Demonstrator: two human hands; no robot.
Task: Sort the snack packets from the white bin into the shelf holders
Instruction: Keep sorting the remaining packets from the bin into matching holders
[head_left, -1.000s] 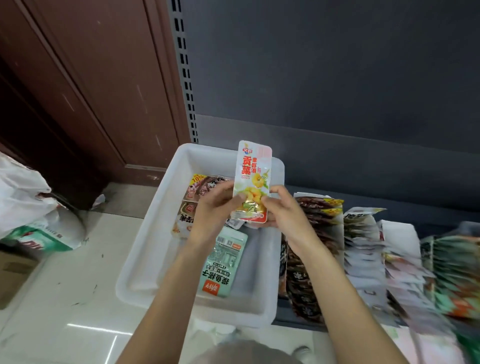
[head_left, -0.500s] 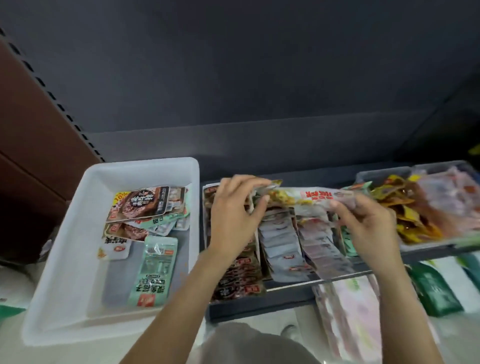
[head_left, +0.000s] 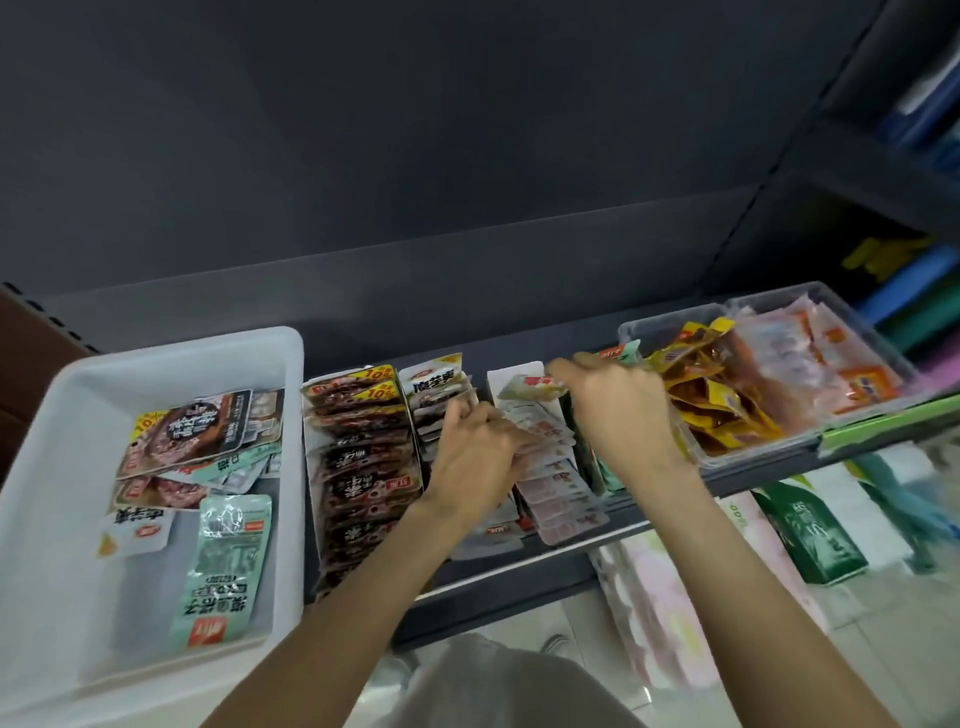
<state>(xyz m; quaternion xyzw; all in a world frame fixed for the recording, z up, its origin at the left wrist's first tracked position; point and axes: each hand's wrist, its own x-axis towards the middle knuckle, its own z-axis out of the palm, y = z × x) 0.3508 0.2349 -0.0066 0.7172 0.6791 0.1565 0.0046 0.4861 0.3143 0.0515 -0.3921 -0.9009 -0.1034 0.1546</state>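
1. Grip first: the right hand (head_left: 621, 415) pinches one pale snack packet (head_left: 530, 387) by its end, fingertips closed on the foil, and holds it just above the back of the pale row of matching packets (head_left: 558, 480). Holding it by the end probably leaves the free end clear to slide down behind the others.
2. Left hand (head_left: 480, 457) rests on the same stretch of shelf holders, fingers curled down into the standing packets. It seems to press the row forward to open a slot, though motion blur hides whether it actually pinches one.
3. Sorted goods stand on edge in narrow dividers: the dark-packet row (head_left: 363, 467) beside the white bin (head_left: 47, 467), then a white-and-black row (head_left: 434, 387), then the pale one. Upright filing keeps each kind together and its face readable.
4. Further right, a clear tray (head_left: 670, 325) holds loose yellow and orange packets heaped rather than filed.
5. Unsorted stock is left in the bin: a green packet (head_left: 228, 566) lying flat at the front, a large dark packet (head_left: 184, 431) tilted over others behind it, and a small white one (head_left: 137, 527) on the left. Judging from that, the task is only partly done.
6. Next, the held packet needs to drop into the gap without folding.
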